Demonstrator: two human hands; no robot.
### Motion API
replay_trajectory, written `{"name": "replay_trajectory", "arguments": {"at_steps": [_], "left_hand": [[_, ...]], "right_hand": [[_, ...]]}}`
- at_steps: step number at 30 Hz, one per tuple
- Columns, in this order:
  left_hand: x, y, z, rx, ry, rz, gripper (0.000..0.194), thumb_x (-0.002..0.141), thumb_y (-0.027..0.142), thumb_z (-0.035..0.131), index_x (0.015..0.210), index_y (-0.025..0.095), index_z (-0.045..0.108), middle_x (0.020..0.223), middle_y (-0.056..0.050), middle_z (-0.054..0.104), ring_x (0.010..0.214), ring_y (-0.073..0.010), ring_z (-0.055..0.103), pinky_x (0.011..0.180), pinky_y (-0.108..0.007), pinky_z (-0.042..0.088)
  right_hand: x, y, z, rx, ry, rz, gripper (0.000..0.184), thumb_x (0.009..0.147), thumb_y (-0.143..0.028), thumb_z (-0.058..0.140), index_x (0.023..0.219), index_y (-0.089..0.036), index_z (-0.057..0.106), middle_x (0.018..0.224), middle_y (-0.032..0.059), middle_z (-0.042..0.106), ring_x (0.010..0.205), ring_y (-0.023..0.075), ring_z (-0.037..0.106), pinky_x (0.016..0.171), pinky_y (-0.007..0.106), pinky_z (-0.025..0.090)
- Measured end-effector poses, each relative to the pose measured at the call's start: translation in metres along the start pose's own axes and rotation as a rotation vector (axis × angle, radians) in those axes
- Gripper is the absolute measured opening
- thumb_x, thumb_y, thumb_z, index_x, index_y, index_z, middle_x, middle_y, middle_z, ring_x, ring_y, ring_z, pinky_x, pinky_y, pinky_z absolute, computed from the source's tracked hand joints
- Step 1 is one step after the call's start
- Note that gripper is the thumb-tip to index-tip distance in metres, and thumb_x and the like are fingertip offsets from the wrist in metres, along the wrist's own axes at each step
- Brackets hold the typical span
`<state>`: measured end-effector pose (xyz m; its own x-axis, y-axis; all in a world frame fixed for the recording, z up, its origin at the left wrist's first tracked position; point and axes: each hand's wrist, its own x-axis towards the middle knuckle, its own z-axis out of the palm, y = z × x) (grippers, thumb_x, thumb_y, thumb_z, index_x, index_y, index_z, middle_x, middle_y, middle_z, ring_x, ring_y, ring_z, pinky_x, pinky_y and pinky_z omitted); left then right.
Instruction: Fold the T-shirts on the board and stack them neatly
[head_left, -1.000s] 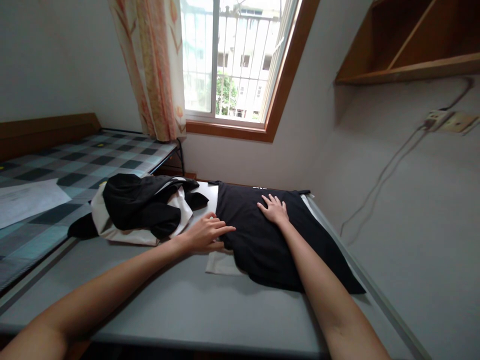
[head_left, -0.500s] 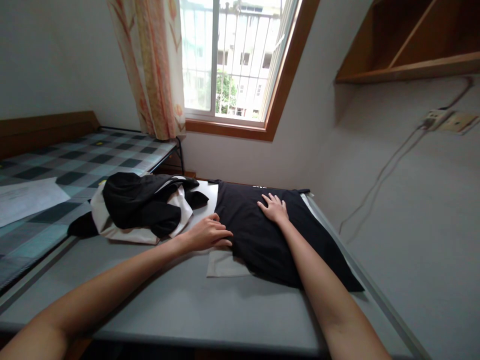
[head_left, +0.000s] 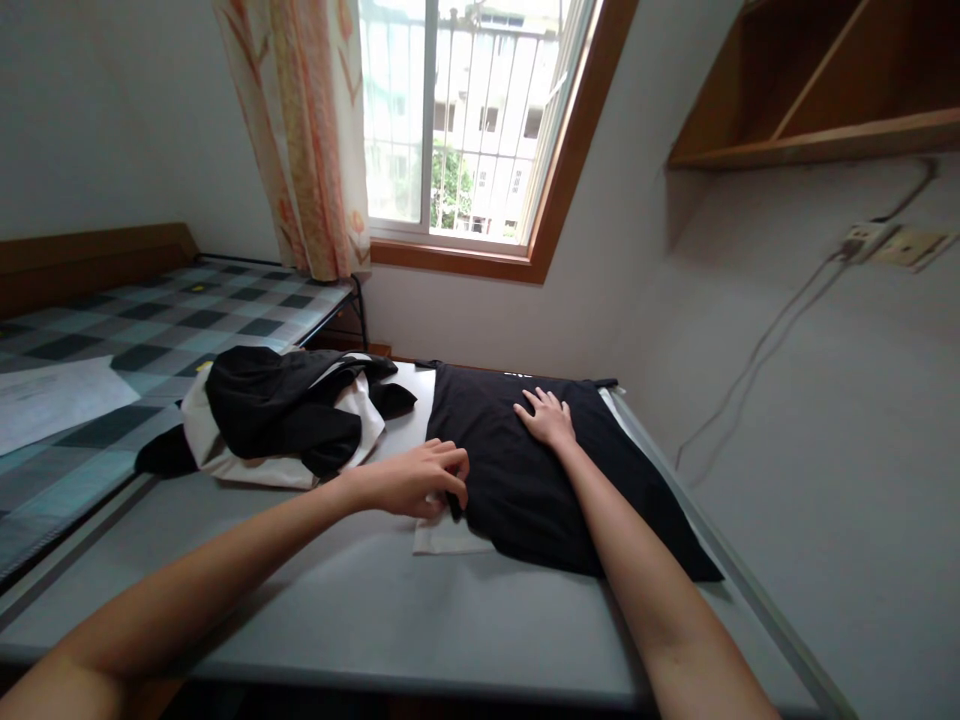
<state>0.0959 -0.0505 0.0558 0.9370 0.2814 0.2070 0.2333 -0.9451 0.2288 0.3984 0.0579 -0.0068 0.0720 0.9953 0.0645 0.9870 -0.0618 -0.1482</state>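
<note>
A black garment [head_left: 510, 480] lies spread on the grey tabletop [head_left: 360, 610], with small white lettering at its far edge. Whether it is a shirt I cannot tell. White cloth [head_left: 450, 537] shows from under its near left corner. My left hand [head_left: 424, 478] is closed in a pinch on the garment's left edge, where a bit of black fabric shows between thumb and fingers. Flat on the upper middle of the same garment rests my right hand [head_left: 549, 417], fingers spread. Left of both hands sits a crumpled heap of black and white clothes [head_left: 285, 415].
At the left is a bed with a checked mattress [head_left: 247, 305], and a sheet of paper [head_left: 64, 395] lies on it. A curtain [head_left: 315, 140] hangs beside the barred window. Along the right wall are a wooden shelf [head_left: 817, 140] and a socket with a cable [head_left: 765, 340].
My left hand has moved slightly nearer and right, and its fingers have curled from loosely extended into a pinch on the garment's edge. My right hand stays in place.
</note>
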Motion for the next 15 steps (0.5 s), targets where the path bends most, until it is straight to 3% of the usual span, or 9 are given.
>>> {"name": "replay_trajectory", "arguments": {"at_steps": [4,7,11,13,15], "left_hand": [[0.004,0.002,0.014,0.215,0.057,0.058,0.015,0.082,0.016,0.068,0.092,0.027,0.072,0.108,-0.006,0.059,0.096,-0.0206,0.050,0.086,-0.034,0.041],[0.005,0.003,0.018,0.214,0.127,0.074,0.011,0.089,0.020,0.062,0.084,0.023,0.072,0.110,-0.007,0.061,0.098,-0.0207,0.051,0.089,-0.036,0.041],[0.004,0.004,0.003,-0.258,0.194,-0.025,0.014,0.091,0.029,0.061,0.092,0.020,0.071,0.103,-0.008,0.066,0.097,-0.0186,0.058,0.090,-0.034,0.046],[0.001,0.003,-0.009,-0.557,0.088,-0.060,0.021,0.089,0.036,0.063,0.095,0.018,0.071,0.097,-0.007,0.069,0.092,-0.0175,0.063,0.085,-0.031,0.049],[-0.001,0.002,-0.018,-0.743,-0.125,-0.062,0.026,0.086,0.041,0.066,0.092,0.017,0.072,0.089,-0.006,0.072,0.085,-0.0171,0.067,0.079,-0.027,0.052]], "right_hand": [[0.002,0.002,0.002,-0.009,0.002,-0.001,0.064,0.094,-0.062,0.029,0.148,-0.029,0.039,0.158,0.0060,0.029,0.145,0.0270,0.023,0.116,0.051,0.017],[0.002,0.003,0.003,0.007,0.013,-0.001,0.064,0.094,-0.062,0.031,0.147,-0.028,0.041,0.158,0.0061,0.030,0.144,0.0270,0.024,0.116,0.051,0.016],[0.002,0.003,0.003,0.020,0.021,-0.001,0.063,0.094,-0.062,0.032,0.147,-0.028,0.042,0.157,0.0059,0.031,0.144,0.0269,0.024,0.116,0.050,0.016],[0.002,0.003,0.003,0.026,0.025,-0.001,0.064,0.094,-0.062,0.032,0.146,-0.028,0.043,0.157,0.0058,0.031,0.144,0.0267,0.024,0.116,0.050,0.016],[0.001,0.003,0.003,0.033,0.028,0.002,0.064,0.093,-0.062,0.033,0.146,-0.028,0.043,0.157,0.0057,0.031,0.144,0.0265,0.024,0.116,0.050,0.017]]}}
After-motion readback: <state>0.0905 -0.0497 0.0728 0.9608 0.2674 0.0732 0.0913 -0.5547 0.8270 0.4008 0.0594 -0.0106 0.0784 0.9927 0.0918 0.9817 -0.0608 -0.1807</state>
